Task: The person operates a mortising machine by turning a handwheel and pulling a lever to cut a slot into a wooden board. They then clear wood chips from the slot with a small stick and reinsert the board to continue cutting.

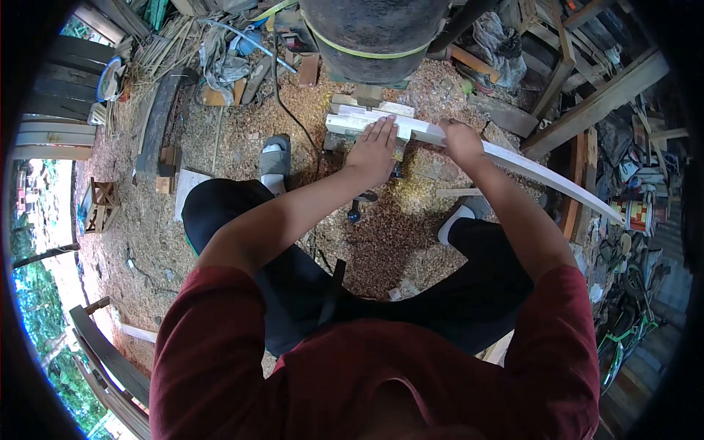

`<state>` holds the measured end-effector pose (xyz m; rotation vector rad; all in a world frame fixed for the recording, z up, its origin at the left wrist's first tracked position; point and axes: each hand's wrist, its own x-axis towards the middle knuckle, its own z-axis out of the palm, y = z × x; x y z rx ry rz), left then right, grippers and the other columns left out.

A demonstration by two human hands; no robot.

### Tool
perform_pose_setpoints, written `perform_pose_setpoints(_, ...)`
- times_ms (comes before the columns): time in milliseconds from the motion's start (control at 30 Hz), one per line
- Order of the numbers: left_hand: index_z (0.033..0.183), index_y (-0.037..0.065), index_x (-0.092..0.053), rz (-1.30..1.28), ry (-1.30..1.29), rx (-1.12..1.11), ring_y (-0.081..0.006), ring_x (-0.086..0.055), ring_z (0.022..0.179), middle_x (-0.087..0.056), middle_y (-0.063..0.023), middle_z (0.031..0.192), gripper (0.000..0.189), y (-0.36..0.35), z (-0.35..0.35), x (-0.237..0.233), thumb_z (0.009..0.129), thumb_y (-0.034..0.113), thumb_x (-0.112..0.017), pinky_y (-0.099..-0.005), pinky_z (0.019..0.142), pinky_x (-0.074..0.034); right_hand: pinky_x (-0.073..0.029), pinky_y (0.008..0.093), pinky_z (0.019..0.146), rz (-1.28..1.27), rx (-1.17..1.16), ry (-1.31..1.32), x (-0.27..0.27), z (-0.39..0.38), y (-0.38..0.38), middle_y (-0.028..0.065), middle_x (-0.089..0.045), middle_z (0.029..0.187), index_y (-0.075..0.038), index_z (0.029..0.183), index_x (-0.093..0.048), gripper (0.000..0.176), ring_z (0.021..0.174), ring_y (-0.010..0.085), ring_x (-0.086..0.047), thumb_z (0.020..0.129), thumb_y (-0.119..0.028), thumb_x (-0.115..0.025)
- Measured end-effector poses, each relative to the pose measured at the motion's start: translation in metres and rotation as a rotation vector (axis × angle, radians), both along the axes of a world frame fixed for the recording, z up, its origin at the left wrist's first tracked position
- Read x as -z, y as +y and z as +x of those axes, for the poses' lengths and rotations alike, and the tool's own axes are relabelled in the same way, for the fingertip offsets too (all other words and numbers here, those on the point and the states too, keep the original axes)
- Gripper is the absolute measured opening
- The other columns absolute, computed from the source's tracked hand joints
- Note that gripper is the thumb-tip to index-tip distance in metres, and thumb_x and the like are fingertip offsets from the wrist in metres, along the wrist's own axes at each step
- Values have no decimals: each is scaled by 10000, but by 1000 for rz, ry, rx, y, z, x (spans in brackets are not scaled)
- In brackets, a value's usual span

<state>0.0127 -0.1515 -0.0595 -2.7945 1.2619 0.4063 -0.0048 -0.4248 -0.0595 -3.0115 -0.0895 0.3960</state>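
Note:
A long pale wooden strip (546, 170) runs from a low work stand with a pale flat top (337, 123) out to the right. My left hand (374, 150) lies on the stand's top at the strip's near end, fingers stretched flat. Further along, my right hand (462, 141) is closed round the strip, its thumb side toward the stand. Below the stand a dark blue round knob (353, 216) shows. Just what lies beneath my left palm is hidden.
Wood shavings (227, 147) cover the ground. A large dark drum (374, 37) stands beyond the stand, and a black cable (290, 110) trails at its left. Timber and scrap (572, 81) pile up at the right. A small wooden stool-like frame (101, 207) sits at the left.

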Motion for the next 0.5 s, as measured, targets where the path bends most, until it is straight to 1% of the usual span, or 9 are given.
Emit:
perform_pose_setpoints(33, 1688, -73, -174, 15, -3, 22, -361, -164, 1664, -115, -235, 1797, 815, 2, 1, -1, 1079, 349, -512, -459, 1355, -168, -588, 526, 909, -1, -3, 1, -1, -1, 0, 220, -720, 1112, -43, 1180, -638, 305, 1044, 420, -732, 919, -138, -766)
perform_pose_setpoints(100, 1689, -72, -169, 24, -5, 41, -357, -162, 1665, -114, -230, 1798, 816, 3, 4, -3, 1078, 345, -515, -455, 1356, -168, -599, 510, 910, -43, -7, 18, -4, -3, -4, 192, -743, 1096, -51, 1243, -645, 317, 1045, 390, -743, 945, -126, -722)
perform_pose_setpoints(133, 1690, -71, -166, 14, -1, 42, -354, -164, 1665, -116, -224, 1799, 819, 4, 5, -3, 1077, 342, -519, -451, 1356, -168, -599, 510, 910, -47, -9, 22, -4, -3, -3, 192, -743, 1096, -51, 1243, -645, 317, 1045, 390, -743, 945, -126, -722)
perform_pose_setpoints(233, 1691, -73, -155, 8, 2, 40, -351, -165, 1665, -118, -221, 1800, 834, 1, 2, -2, 1073, 344, -529, -446, 1357, -168, -597, 505, 921, -27, -38, -39, 2, -2, 4, 186, -739, 1117, -49, 1243, -646, 334, 1059, 390, -738, 942, -161, -739)
perform_pose_setpoints(300, 1691, -76, -149, 15, -2, 33, -352, -166, 1664, -117, -224, 1799, 846, -1, 1, -4, 1070, 349, -535, -445, 1358, -168, -596, 496, 932, 73, -78, -147, 4, 0, 11, 181, -736, 1132, -54, 1250, -645, 355, 1068, 386, -735, 942, -197, -750)
perform_pose_setpoints(367, 1690, -85, -133, 74, -1, 17, -353, -161, 1665, -105, -233, 1798, 873, -4, 0, -7, 1067, 370, -541, -443, 1358, -165, -596, 493, 935, 77, -73, -101, 3, 5, 18, 183, -735, 1129, -56, 1260, -642, 362, 1066, 385, -735, 946, -200, -748)
perform_pose_setpoints(500, 1690, -88, -122, 63, 19, 12, -356, -159, 1665, -96, -243, 1797, 890, -4, 1, -7, 1066, 385, -545, -441, 1358, -162, -596, 491, 926, 47, -70, -22, -2, 12, 30, 191, -737, 1110, -55, 1279, -637, 370, 1054, 388, -736, 955, -202, -740)
